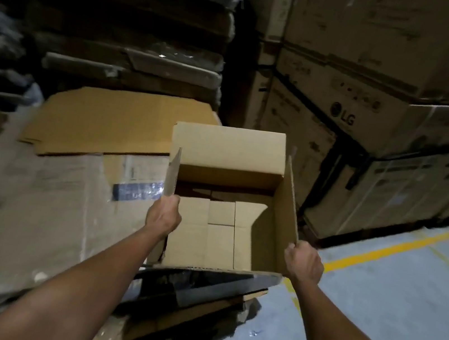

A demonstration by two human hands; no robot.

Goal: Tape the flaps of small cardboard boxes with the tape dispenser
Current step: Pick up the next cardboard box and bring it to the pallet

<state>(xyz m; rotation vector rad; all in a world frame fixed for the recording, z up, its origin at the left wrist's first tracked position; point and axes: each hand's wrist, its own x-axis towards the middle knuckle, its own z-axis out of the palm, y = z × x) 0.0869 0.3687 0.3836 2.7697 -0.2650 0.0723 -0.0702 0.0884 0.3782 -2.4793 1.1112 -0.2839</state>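
Observation:
A small brown cardboard box point(229, 153) stands open in front of me, its top flaps raised and its folded bottom flaps showing inside. My left hand point(164, 214) grips the near end of the upright left flap. My right hand point(304, 263) grips the near end of the right wall's flap. The far flap stands upright. No tape dispenser is in view.
Flattened cardboard sheets point(113, 120) lie on a large wrapped carton point(22, 196) at the left. Stacked printed cartons point(386, 122) rise at the right and rear. Dark bundled stacks point(129, 22) fill the back left. Blue floor with a yellow line point(396, 247) lies at the right.

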